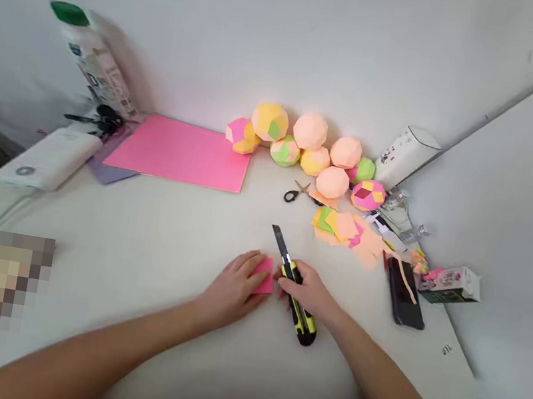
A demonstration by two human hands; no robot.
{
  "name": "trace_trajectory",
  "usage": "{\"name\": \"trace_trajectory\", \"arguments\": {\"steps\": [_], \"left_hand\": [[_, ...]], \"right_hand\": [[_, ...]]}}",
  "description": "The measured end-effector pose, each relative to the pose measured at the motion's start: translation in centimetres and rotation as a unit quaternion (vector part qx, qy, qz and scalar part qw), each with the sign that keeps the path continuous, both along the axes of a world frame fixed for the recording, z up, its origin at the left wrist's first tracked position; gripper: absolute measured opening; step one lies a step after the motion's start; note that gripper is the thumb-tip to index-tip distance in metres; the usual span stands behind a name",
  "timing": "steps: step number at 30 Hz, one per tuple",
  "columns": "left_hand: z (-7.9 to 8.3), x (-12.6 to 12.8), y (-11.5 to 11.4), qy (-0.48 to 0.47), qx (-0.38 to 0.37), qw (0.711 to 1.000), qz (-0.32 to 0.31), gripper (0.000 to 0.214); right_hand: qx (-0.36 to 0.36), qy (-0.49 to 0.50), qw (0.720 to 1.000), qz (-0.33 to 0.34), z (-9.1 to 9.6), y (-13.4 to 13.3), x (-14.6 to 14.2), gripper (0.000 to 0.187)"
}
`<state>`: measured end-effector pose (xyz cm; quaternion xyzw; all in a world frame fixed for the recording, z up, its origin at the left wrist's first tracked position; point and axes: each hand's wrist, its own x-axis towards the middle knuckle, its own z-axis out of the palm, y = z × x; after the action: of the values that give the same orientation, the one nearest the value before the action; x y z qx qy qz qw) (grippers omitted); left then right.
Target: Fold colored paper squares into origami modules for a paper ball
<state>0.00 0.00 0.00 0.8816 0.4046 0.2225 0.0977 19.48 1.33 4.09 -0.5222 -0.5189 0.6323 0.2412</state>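
My right hand [310, 291] is closed around a yellow and black utility knife [298, 312], its dark blade [279, 237] out and pointing away from me. Just left of it, my left hand [235, 289] holds a small pink paper piece [265, 277] down on the white table [163, 244], its fingers bent over the paper and covering much of it. The knife's blade lies clear of the pink paper, beyond its upper right side. Small black-handled scissors [292, 194] rest farther back, and loose coloured paper pieces [343, 226] lie in a heap beyond my right hand.
Several paper balls [310, 131] line the wall. A pink sheet [187, 153] lies at the back left, near a white box-shaped device [50, 158] and a green-capped bottle [99, 68]. To the right are a phone [403, 295], a small carton [452, 285] and a white cylinder [404, 157].
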Motion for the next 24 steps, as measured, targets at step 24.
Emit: {"name": "trace_trajectory", "arguments": {"steps": [24], "left_hand": [[1.6, -1.8, 1.3, 0.007, 0.03, 0.997, 0.066, 0.038]], "right_hand": [[0.006, -0.033, 0.998, 0.044, 0.6, 0.8, 2.3, 0.028]]}}
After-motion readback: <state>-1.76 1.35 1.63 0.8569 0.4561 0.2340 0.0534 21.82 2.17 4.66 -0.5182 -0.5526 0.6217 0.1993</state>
